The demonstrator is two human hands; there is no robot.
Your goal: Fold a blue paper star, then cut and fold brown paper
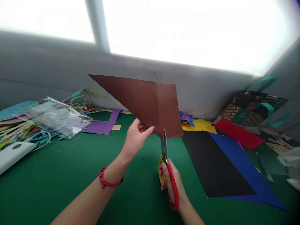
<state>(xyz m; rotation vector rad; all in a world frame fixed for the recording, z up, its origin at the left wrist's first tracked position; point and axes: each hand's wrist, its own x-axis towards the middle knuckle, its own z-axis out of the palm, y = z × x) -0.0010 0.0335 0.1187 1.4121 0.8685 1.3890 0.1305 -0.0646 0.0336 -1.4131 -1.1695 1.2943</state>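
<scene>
My left hand (pixel 138 134) pinches the lower edge of a brown sheet of paper (pixel 140 97) and holds it up above the table. The sheet has a pointed corner at the left and a crease line running down its right part. In my right hand (pixel 172 178) is a pair of scissors (pixel 173 190) with red and yellow handles. Its blades point upward, slightly parted, and meet the paper's lower edge near the crease. My left thumb is a short way left of the blades.
Black paper (pixel 215 162) lies over blue paper (pixel 253 165) at the right, with red paper (pixel 239 132) behind. At left are purple paper (pixel 100 126), a clear plastic bag (pixel 63 115) and a white power strip (pixel 14 153). A patterned gift bag (pixel 248 112) stands by the wall.
</scene>
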